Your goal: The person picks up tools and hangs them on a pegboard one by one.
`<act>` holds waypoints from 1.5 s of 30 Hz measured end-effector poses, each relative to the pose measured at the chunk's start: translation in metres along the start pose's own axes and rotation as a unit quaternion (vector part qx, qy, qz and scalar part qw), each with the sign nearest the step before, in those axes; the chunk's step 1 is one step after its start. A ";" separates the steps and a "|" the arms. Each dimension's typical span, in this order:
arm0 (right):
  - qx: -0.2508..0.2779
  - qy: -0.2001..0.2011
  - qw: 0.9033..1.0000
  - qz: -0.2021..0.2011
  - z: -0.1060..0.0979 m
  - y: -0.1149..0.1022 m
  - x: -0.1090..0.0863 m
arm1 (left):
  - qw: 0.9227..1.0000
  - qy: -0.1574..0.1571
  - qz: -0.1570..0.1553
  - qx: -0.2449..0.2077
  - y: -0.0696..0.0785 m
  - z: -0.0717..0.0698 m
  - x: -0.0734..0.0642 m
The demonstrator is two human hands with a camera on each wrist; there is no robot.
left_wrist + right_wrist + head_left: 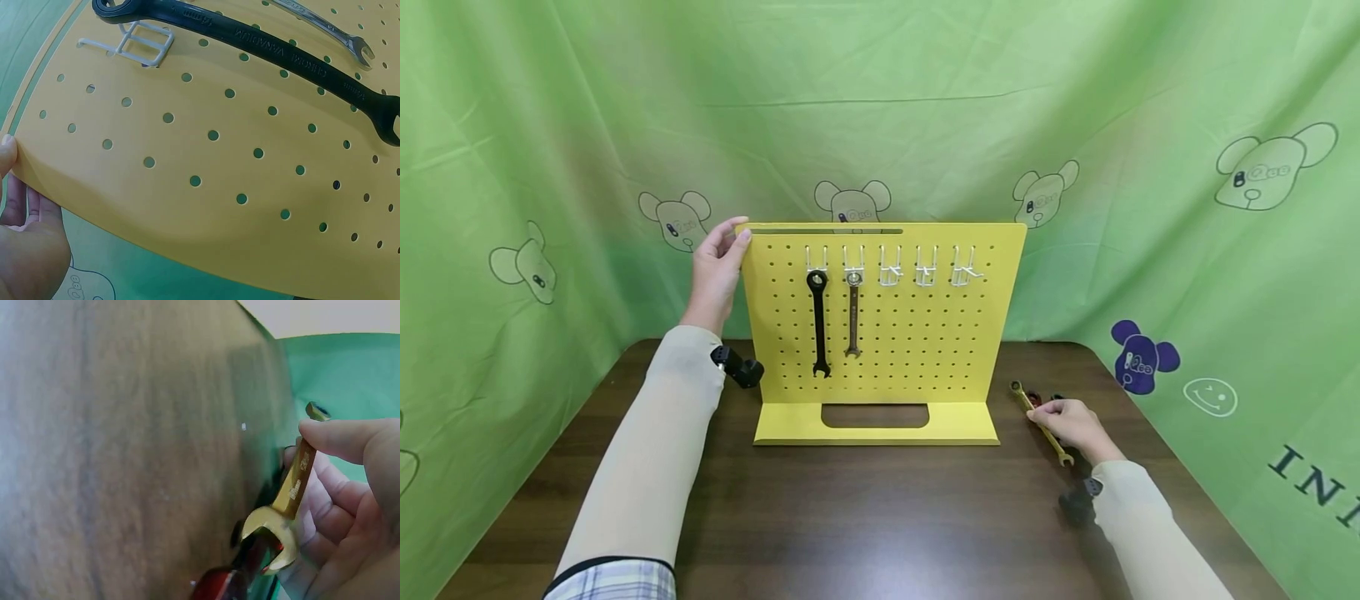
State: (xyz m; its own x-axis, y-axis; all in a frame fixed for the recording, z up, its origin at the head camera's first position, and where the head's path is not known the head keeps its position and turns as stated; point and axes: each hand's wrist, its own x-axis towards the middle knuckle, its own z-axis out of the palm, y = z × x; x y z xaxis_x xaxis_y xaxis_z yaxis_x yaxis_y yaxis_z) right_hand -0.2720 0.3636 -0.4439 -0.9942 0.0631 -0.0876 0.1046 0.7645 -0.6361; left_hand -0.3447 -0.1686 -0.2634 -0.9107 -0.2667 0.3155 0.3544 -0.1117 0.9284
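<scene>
My left hand (713, 275) pinches the upper left corner of a yellow pegboard (887, 367) between thumb and fingers. On the board's white hooks hang a black combination wrench (820, 325) at the left and a shorter silver wrench (853, 317) beside it. Right of the board, my right hand (1077, 427) pinches a gold wrench (295, 487) by its shaft, open end toward the wrist camera. Beneath it, partly hidden by the hand and the gold wrench, lies a red tool (219, 584); dark pieces show near it, their kind unclear.
Three further white hooks (926, 267) on the board's right side bear nothing. The board stands on its own yellow foot (880, 437) on a brown wooden table (865, 517). A green curtain (925, 108) with cartoon heads surrounds the table at the back and sides.
</scene>
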 end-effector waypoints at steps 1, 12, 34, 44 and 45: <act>0.005 0.000 1.000 -0.002 0.000 0.000 0.000 | 1.000 0.001 -0.002 -0.002 0.000 0.000 0.000; 0.101 -0.011 0.994 -0.045 -0.005 -0.021 -0.010 | 1.000 0.002 -0.003 -0.006 0.000 0.000 0.001; 0.161 -0.040 0.981 -0.097 -0.011 -0.067 -0.019 | 1.000 -0.001 -0.001 -0.019 -0.002 -0.001 0.001; 0.184 -0.057 0.973 -0.126 0.000 -0.099 -0.013 | 1.000 0.002 -0.003 -0.011 -0.002 0.000 0.002; 0.185 -0.060 0.972 -0.129 0.002 -0.103 -0.012 | 1.000 0.003 -0.003 -0.011 -0.002 0.000 0.002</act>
State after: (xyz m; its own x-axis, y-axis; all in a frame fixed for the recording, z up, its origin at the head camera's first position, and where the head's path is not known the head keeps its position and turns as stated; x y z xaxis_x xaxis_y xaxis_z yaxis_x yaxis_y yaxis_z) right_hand -0.2707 0.2831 -0.3786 -0.9807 -0.1918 0.0366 -0.1228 0.4598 -0.8795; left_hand -0.3473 -0.1688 -0.2648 -0.9114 -0.2709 0.3096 0.3541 -0.1336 0.9256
